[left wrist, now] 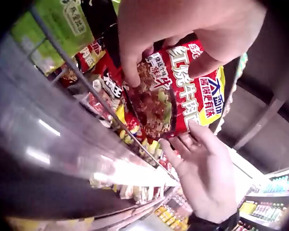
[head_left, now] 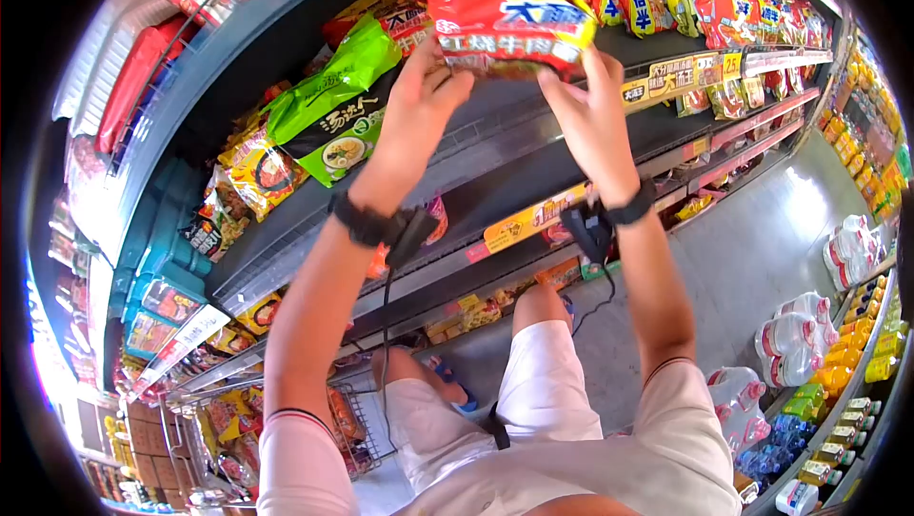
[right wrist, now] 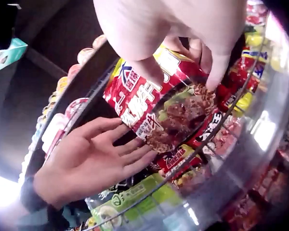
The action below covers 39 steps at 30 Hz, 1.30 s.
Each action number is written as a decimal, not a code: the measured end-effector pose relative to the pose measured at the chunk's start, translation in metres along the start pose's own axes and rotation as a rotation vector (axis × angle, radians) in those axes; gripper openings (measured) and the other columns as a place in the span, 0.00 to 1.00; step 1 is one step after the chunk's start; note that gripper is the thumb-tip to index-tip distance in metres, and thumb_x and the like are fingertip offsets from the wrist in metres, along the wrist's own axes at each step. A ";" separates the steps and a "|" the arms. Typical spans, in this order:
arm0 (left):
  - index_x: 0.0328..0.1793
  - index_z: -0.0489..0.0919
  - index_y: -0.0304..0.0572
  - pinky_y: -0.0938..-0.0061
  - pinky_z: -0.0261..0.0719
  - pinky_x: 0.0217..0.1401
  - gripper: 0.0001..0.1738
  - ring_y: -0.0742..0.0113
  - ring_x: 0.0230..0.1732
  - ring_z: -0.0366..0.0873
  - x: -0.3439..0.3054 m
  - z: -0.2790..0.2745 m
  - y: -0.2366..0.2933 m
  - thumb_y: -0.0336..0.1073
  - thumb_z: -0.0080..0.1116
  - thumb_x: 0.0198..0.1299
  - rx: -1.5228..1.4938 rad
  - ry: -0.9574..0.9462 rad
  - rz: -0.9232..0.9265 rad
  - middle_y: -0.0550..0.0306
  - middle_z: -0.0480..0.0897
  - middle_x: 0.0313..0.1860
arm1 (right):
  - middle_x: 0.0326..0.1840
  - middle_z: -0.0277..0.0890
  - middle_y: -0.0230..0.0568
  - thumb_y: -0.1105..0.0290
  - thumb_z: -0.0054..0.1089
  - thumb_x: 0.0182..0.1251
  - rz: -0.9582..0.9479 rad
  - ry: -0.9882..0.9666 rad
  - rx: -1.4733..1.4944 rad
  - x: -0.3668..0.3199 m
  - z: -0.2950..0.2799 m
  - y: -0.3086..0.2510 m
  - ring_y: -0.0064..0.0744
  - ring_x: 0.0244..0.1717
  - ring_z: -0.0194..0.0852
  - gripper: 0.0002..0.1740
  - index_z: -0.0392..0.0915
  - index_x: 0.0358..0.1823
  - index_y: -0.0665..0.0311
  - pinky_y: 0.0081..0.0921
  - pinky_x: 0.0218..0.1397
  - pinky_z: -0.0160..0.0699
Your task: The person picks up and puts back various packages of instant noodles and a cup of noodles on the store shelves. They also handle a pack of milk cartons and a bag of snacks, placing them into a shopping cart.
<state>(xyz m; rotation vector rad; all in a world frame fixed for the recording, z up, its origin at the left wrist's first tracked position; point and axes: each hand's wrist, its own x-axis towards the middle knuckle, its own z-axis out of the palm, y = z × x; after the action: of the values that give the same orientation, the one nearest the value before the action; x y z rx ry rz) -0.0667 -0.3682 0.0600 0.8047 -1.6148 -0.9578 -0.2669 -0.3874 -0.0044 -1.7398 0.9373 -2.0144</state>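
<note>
"Red noodle packet (head_left: 509, 26): where is it held?"

"Up at a dark shelf (head_left: 652, 49), on which a bright green bag (head_left: 352, 69) is laid to the left and red packets (head_left: 714, 16) are crowded to the right; whether the shelf is touched cannot be told."

"And how is it gripped?"

"By both ends: one is pinched by the left hand (head_left: 416, 107), the other by the right hand (head_left: 592, 116). A small yellow price tag (head_left: 731, 66) is fixed along the shelf's front edge."

Grey shiny floor (head_left: 709, 249), bright glare patch (head_left: 804, 196) on it. Dark tiered shelves (head_left: 636, 51), price strips (head_left: 533, 219) along edges. Drink bottles (head_left: 838, 368) across aisle.
</note>
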 end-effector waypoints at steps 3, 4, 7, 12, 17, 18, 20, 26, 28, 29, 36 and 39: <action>0.74 0.66 0.39 0.66 0.70 0.70 0.29 0.68 0.65 0.74 0.039 -0.011 -0.010 0.35 0.61 0.70 -0.035 0.098 -0.118 0.60 0.78 0.66 | 0.60 0.69 0.46 0.62 0.62 0.75 0.028 -0.217 -0.233 0.059 0.018 0.032 0.29 0.61 0.72 0.25 0.71 0.68 0.65 0.26 0.61 0.76; 0.72 0.68 0.40 0.67 0.70 0.70 0.27 0.70 0.65 0.75 0.047 -0.016 -0.014 0.35 0.61 0.69 -0.032 0.141 -0.179 0.61 0.79 0.65 | 0.56 0.75 0.46 0.63 0.63 0.72 0.130 -0.350 -0.054 0.077 0.027 0.040 0.31 0.55 0.75 0.24 0.74 0.65 0.67 0.27 0.57 0.77; 0.69 0.69 0.44 0.70 0.67 0.70 0.25 0.72 0.64 0.75 0.064 -0.032 -0.037 0.35 0.62 0.68 0.024 0.027 -0.054 0.62 0.81 0.62 | 0.47 0.84 0.39 0.66 0.63 0.67 0.333 -0.600 0.236 0.106 0.061 0.056 0.27 0.46 0.78 0.21 0.80 0.58 0.68 0.28 0.52 0.76; 0.69 0.71 0.42 0.70 0.67 0.71 0.25 0.69 0.64 0.75 0.057 -0.041 -0.037 0.35 0.62 0.67 0.036 0.019 -0.092 0.59 0.80 0.64 | 0.54 0.83 0.34 0.70 0.58 0.70 0.381 -0.705 0.075 0.120 0.095 0.076 0.23 0.53 0.77 0.22 0.78 0.65 0.61 0.26 0.57 0.76; 0.69 0.71 0.40 0.70 0.68 0.71 0.26 0.69 0.65 0.75 0.048 -0.061 -0.033 0.36 0.62 0.68 0.133 0.067 -0.164 0.57 0.80 0.64 | 0.54 0.86 0.42 0.62 0.60 0.66 0.308 -0.661 0.028 0.112 0.121 0.081 0.36 0.52 0.82 0.24 0.79 0.62 0.61 0.32 0.57 0.77; 0.67 0.74 0.39 0.71 0.70 0.68 0.23 0.70 0.62 0.76 0.049 -0.062 -0.037 0.35 0.60 0.68 0.156 0.078 -0.143 0.57 0.81 0.62 | 0.53 0.86 0.44 0.60 0.61 0.65 0.300 -0.691 -0.001 0.112 0.121 0.078 0.37 0.53 0.83 0.25 0.79 0.62 0.60 0.33 0.58 0.78; 0.65 0.75 0.39 0.71 0.71 0.66 0.21 0.71 0.60 0.76 0.051 -0.070 -0.041 0.35 0.60 0.68 0.279 0.089 -0.176 0.58 0.82 0.60 | 0.51 0.86 0.46 0.60 0.63 0.63 0.198 -0.693 -0.144 0.115 0.133 0.085 0.37 0.52 0.83 0.25 0.80 0.61 0.61 0.34 0.58 0.78; 0.58 0.80 0.37 0.73 0.75 0.55 0.17 0.74 0.50 0.77 0.055 -0.074 -0.051 0.36 0.58 0.66 0.359 0.056 -0.156 0.61 0.85 0.50 | 0.47 0.87 0.43 0.65 0.70 0.56 0.170 -0.737 0.013 0.113 0.152 0.097 0.37 0.49 0.84 0.25 0.82 0.56 0.63 0.34 0.54 0.80; 0.57 0.80 0.37 0.73 0.74 0.52 0.17 0.75 0.47 0.76 0.047 -0.068 -0.041 0.37 0.58 0.66 0.403 0.050 -0.201 0.62 0.84 0.48 | 0.44 0.87 0.43 0.67 0.70 0.56 0.197 -0.670 0.045 0.112 0.147 0.083 0.36 0.46 0.84 0.23 0.81 0.55 0.64 0.33 0.51 0.79; 0.56 0.81 0.37 0.73 0.74 0.50 0.16 0.75 0.46 0.75 0.044 -0.066 -0.033 0.38 0.57 0.67 0.423 0.047 -0.225 0.62 0.84 0.47 | 0.43 0.87 0.43 0.68 0.70 0.56 0.252 -0.686 0.011 0.115 0.144 0.075 0.35 0.45 0.84 0.22 0.81 0.54 0.64 0.33 0.50 0.79; 0.46 0.82 0.32 0.74 0.70 0.41 0.19 0.72 0.36 0.72 0.053 -0.079 -0.024 0.45 0.60 0.66 0.433 0.040 -0.374 0.62 0.79 0.33 | 0.49 0.87 0.45 0.73 0.70 0.60 -0.055 -0.712 -0.037 0.113 0.165 0.106 0.37 0.50 0.85 0.20 0.82 0.55 0.63 0.35 0.53 0.81; 0.42 0.83 0.28 0.60 0.71 0.61 0.26 0.53 0.35 0.82 0.070 -0.084 -0.059 0.52 0.58 0.68 0.997 0.012 -0.191 0.47 0.84 0.30 | 0.52 0.87 0.45 0.66 0.72 0.60 -0.145 -0.750 0.035 0.114 0.174 0.118 0.37 0.52 0.85 0.23 0.81 0.57 0.63 0.34 0.55 0.80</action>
<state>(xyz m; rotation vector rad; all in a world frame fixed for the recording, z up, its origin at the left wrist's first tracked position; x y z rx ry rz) 0.0007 -0.4714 0.0494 1.6405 -2.0187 -0.1985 -0.1440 -0.5916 0.0118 -2.3212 0.5256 -1.2340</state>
